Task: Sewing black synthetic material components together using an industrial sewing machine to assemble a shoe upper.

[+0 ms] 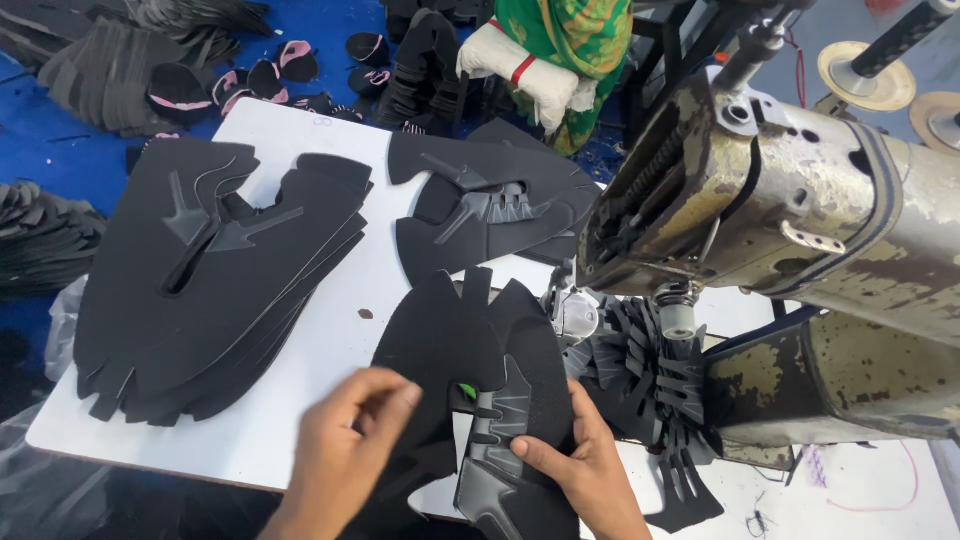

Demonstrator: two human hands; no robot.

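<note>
White table [330, 330] fills the centre of the head view, with blue floor and heaps of black cut parts beyond its far edge. A worn sewing machine [800, 220] stands at the right, its head overhanging the table.

Left hand [350, 440] enters from the bottom edge, forearm angled up and to the right. Its fingers are curled with the tips drawn together, pinching the left edge of a black shoe upper [450, 350]. Right hand [585, 465] enters from the bottom right, palm down. Its fingers are bent, pressing and gripping the lower right part of the same upper, beside a grey overlay [500, 420].

The upper lies flat on the table's near edge, just left of the machine's needle area, between the two hands.

A stack of uppers [220, 280] sits on the left part of the table. A second stack [490, 200] lies near the far edge. A fan of black strips [650, 380] lies under the machine head. A person in green cloth [570, 50] stands beyond the table.
</note>
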